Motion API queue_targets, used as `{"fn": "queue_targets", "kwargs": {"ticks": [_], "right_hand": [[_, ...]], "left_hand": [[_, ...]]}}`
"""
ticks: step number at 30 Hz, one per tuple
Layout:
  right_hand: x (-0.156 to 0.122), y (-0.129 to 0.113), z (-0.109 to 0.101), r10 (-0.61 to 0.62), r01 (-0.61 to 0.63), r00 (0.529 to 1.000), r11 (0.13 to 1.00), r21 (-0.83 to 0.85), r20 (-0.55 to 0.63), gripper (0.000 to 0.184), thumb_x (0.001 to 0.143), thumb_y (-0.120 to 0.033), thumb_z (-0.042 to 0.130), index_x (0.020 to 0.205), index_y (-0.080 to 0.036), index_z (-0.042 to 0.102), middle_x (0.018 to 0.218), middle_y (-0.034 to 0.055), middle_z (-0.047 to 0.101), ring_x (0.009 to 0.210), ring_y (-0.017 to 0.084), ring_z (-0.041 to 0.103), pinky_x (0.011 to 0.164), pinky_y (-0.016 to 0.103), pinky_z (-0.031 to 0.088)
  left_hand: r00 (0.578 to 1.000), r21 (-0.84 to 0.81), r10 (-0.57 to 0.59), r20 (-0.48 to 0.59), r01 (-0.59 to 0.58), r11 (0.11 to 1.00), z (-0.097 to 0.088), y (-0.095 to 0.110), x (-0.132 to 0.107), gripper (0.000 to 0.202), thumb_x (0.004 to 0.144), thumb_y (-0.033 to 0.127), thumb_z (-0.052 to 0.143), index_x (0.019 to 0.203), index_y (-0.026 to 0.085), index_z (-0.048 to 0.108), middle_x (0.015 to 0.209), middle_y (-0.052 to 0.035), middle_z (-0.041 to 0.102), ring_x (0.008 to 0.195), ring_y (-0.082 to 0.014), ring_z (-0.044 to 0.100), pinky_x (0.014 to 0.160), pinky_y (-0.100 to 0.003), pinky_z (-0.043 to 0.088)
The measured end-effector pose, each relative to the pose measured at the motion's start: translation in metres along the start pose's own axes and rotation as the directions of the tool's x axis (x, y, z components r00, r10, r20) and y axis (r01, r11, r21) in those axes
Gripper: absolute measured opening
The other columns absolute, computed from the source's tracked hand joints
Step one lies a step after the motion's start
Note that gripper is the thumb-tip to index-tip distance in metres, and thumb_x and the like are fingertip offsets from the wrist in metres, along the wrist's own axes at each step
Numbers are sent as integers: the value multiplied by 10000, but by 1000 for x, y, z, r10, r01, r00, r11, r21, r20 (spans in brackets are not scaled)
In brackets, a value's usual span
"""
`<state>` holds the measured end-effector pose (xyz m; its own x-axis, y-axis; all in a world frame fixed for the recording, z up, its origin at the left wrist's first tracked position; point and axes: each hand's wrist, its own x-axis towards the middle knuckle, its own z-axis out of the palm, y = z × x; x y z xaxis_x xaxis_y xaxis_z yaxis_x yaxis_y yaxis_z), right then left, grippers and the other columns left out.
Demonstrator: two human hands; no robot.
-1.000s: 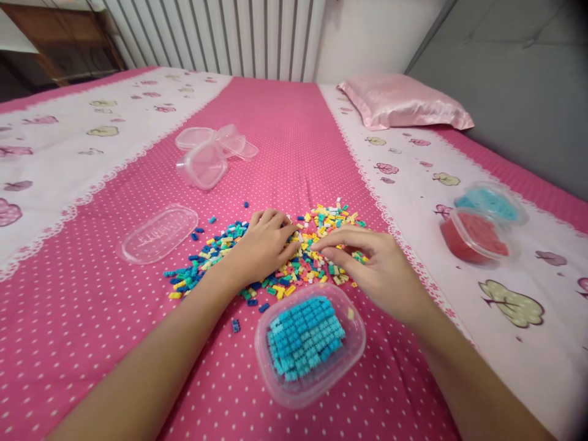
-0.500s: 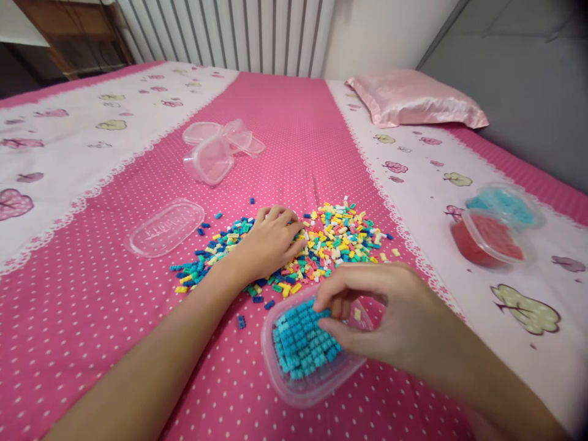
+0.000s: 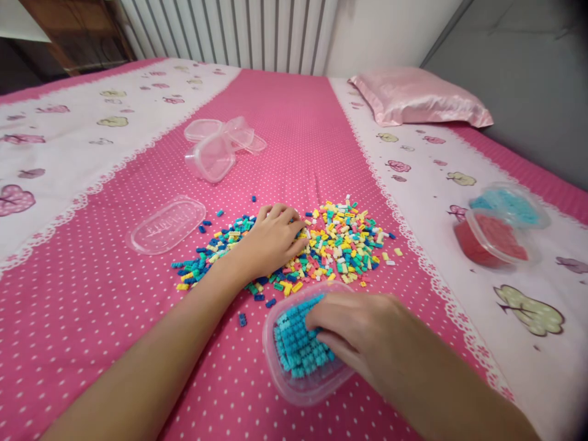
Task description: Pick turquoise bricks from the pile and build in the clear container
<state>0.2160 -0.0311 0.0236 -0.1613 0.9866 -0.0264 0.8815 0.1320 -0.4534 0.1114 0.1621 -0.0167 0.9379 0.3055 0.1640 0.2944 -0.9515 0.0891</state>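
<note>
My left hand [image 3: 276, 240] rests palm down, fingers somewhat apart, on a wide heap of tiny building bricks [image 3: 342, 242] in yellow, green, blue, pink and white. Nearer to me stands a clear plastic tub [image 3: 298, 397]. Inside it, blue bricks [image 3: 301, 337] lie packed in neat rows. My right hand [image 3: 361, 327] reaches over the tub's right side, thumb and fingers drawn together down at the blue bricks. Its fingertips are partly hidden, and I cannot make out what is between them. It also covers the tub's right part.
A clear lid [image 3: 168, 225] lies left of the heap. Further back are several clear tubs and lids [image 3: 211, 156]. On the right sit a tub of red pieces [image 3: 489, 239] and a tub of blue pieces [image 3: 508, 205]. A pink pillow [image 3: 420, 98] lies at the back right.
My right hand has lowered from above the tub down into it, its fingers closer together. My left hand stays on the heap.
</note>
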Motion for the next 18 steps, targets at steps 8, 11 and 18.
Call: {"fn": "queue_targets", "kwargs": {"ticks": [8,11,18], "right_hand": [[4,-2,3,-56,60,998,987,-146,36,167,760,-55,779,775,-189,680,817,8,674,693,154,651,575,251,448],[4,-3,2,-50,56,998,986,-154,47,191,742,-31,783,771,-189,680,835,4,665,672,132,628,565,239,433],[3,-1,5,-72,72,997,985,-154,5,217,724,-29,794,768,-197,665,822,-8,645,682,137,612,564,254,407]], "left_hand": [[1000,1,2,-11,-2,1000,1,0,0,410,1049,399,387,1252,151,641,1225,-126,625,1186,-292,510,1060,-470,355],[1000,2,7,-10,-7,1000,1,0,0,411,1049,401,387,1239,145,645,1218,-129,626,1178,-296,514,1050,-473,363],[1000,2,14,-22,-14,1000,2,-1,0,413,1049,395,380,1248,146,643,1215,-132,626,1176,-299,514,1054,-482,360]]}}
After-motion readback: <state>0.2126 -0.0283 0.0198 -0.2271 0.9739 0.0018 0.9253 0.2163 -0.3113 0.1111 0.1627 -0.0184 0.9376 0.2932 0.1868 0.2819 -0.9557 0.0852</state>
